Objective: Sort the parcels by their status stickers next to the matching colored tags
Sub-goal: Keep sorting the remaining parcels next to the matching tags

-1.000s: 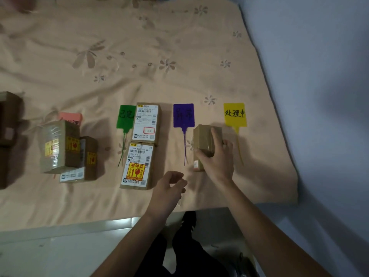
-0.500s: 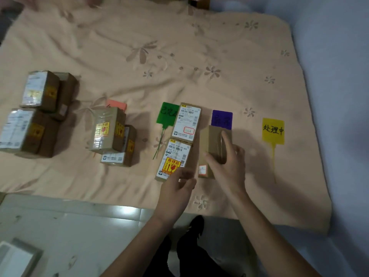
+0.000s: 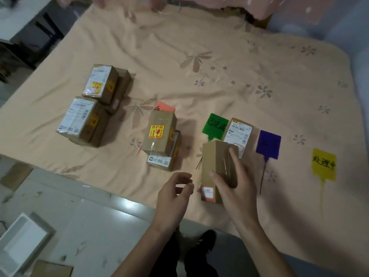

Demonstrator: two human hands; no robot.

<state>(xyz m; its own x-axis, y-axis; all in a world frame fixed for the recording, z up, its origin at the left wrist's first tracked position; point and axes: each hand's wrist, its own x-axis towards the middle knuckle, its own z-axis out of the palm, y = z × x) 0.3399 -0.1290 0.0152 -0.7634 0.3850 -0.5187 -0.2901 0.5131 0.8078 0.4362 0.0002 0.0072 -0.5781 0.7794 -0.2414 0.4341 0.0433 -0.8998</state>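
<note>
My right hand [image 3: 234,182] grips a brown parcel [image 3: 212,166] with a small orange-edged sticker near its lower end, held in front of the green tag [image 3: 215,126]. It hides most of what lies beneath it. My left hand [image 3: 173,193] hovers just left of it, fingers curled, holding nothing. A parcel with a white label [image 3: 238,131] lies right of the green tag. Further right lie the purple tag [image 3: 268,143] and the yellow tag [image 3: 323,166]. An orange tag [image 3: 164,106] peeks out behind two stacked parcels [image 3: 160,136].
Several unsorted parcels [image 3: 89,110] stand in a group at the left of the beige flowered sheet [image 3: 219,56]. The bed's near edge runs under my wrists, with tiled floor, a white tray [image 3: 22,242] and my feet below.
The parcel in my right hand has shifted left, from beside the purple tag to in front of the green tag. The view has swung left, revealing the unsorted parcels.
</note>
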